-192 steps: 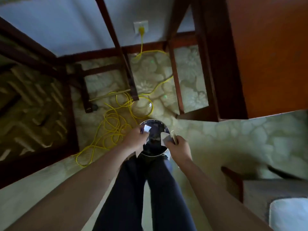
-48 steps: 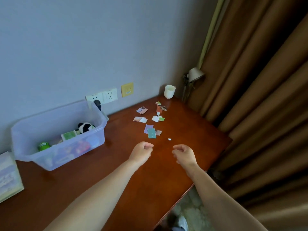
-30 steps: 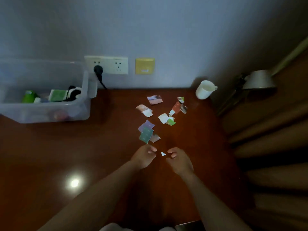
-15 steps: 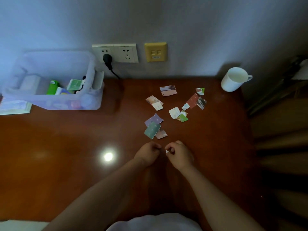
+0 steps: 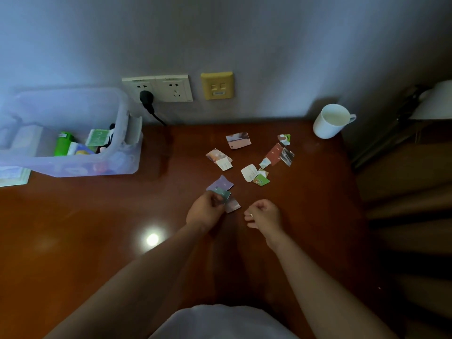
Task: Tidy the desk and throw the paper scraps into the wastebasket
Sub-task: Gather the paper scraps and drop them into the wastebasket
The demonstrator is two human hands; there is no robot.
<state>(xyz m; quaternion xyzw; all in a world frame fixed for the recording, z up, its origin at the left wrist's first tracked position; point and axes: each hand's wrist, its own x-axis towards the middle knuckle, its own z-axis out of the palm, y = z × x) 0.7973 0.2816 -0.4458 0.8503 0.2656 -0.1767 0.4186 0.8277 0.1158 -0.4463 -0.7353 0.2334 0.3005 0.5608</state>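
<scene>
The left hand (image 5: 206,211) is on the reddish-brown worktop (image 5: 85,228) with its fingertips pinching the near edge of a teal paper scrap (image 5: 223,193). That scrap lies on a purple scrap (image 5: 220,184) and beside a pinkish scrap (image 5: 233,205), all three overlapping just ahead of the hand. The right hand (image 5: 264,215) hovers near it, curled into a loose fist, with a tiny white scrap (image 5: 251,215) showing at its fingers; it appears to be gripping that bit

The other paper scraps are spread farther back on the worktop: a pink and white piece (image 5: 238,140) nearest the wall, a folded pair (image 5: 219,159) to its left, a white piece with a green one (image 5: 255,176) in the middle, and a red and grey group (image 5: 280,152) toward the right. A white mug (image 5: 330,121) stands at the back right corner, well apart from the scraps. A clear plastic bin (image 5: 73,152) holding a green bottle (image 5: 64,143) and small packets sits at the back left. A black plug (image 5: 146,99) is in the wall socket (image 5: 157,88) behind it. The wastebasket is out of view
</scene>
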